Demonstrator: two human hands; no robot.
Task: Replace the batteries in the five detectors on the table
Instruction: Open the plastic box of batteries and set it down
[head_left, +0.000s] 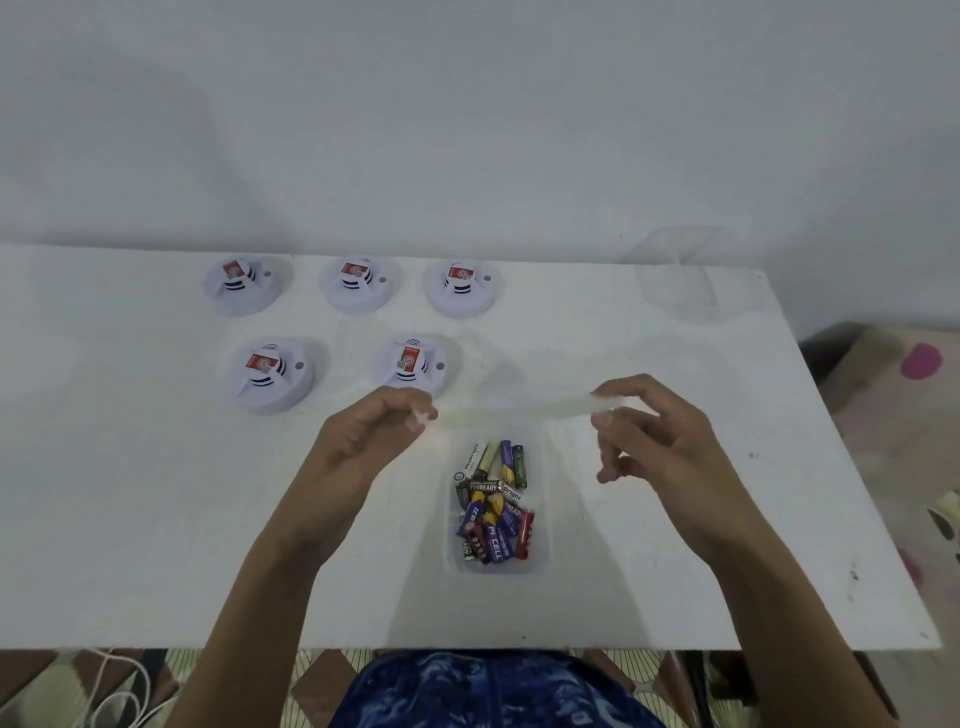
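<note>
Several white round detectors with red labels lie on the white table (130, 519): three in the back row (241, 285) (358, 283) (462, 286) and two in front (270, 371) (413, 364). A clear plastic tub (540, 545) near the front edge holds several mixed batteries (493, 506). Above the tub's far end a thin clear lid (514, 410), blurred, is held level. My left hand (363, 436) pinches its left end, and my right hand (649, 431) pinches its right end.
A second clear empty tub (680, 283) stands at the table's back right corner against the wall. The table's right edge drops to a patterned floor (893, 405). White cables (119, 696) lie on the floor under the front left edge.
</note>
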